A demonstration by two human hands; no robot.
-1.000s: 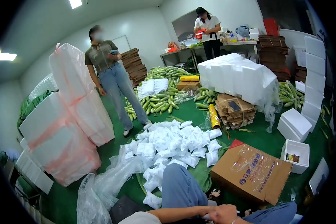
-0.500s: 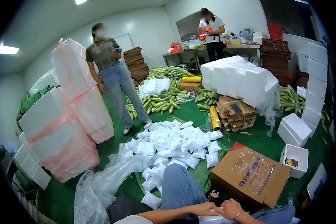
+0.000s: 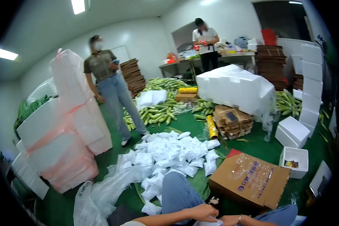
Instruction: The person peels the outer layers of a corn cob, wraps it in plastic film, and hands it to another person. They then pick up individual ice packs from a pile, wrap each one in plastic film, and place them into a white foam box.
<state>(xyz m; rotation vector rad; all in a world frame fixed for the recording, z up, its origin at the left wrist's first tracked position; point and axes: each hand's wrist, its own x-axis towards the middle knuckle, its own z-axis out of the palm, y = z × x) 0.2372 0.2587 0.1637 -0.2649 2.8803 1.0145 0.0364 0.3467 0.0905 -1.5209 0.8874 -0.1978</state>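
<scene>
Low in the view, my left hand [image 3: 204, 212] has its fingers curled over a white packet [image 3: 208, 223], which shows only in part at the bottom edge. My right hand [image 3: 229, 220] lies just to its right against the same packet, its fingertips partly hidden, with a bracelet at the wrist. Beyond my raised knee spreads a heap of white pouches [image 3: 169, 152] on the green floor. Clear plastic film [image 3: 101, 196] lies crumpled left of the heap. A brown carton [image 3: 250, 180] is right of my knee.
One person [image 3: 113, 84] stands beyond the heap; another [image 3: 206, 43] is at the back table [image 3: 229, 55]. Wrapped foam boxes [image 3: 64, 139] rise at the left. Green corn ears [image 3: 156, 114], bundled flat cardboard [image 3: 232, 122] and an open foam box [image 3: 294, 162] are farther off.
The view has tilted and shifted slightly. My left hand has lifted and curled more over the packet, while my right hand has slid lower, and the packet shows less.
</scene>
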